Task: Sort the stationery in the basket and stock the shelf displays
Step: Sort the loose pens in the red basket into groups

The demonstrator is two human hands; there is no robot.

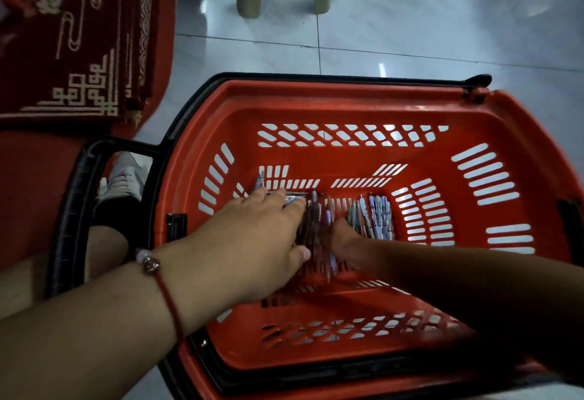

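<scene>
Left edge of view: red patterned rug (79,36), my shoe (123,178) showing through the black basket handle (76,210).

My left hand (252,241) is down inside the red basket (347,99), palm down, fingers nearly straight and lying flat on a blurred bundle of pens (313,235) on the basket floor. Fingertips reach the far end of the bundle, thumb sits at the near end. That's pressing, not gripping; nothing is curled round anything that I can see.

The bundle's long axis runs away from me, roughly parallel to my left fingers. It sits between my two hands, touching both.

My right hand (344,241) comes in from the right, its edge against the bundle's right side. Its fingers are underneath and hidden, so I can't tell how far they're opened or whether they have hold of anything.

Just beyond the right hand: a second batch of patterned pens (376,216), same orientation, untouched.

My read: I'm squaring up the middle bundle to lift it. The left hand is nearer and on top, and would need its fingers wrapped across the short axis.
</scene>
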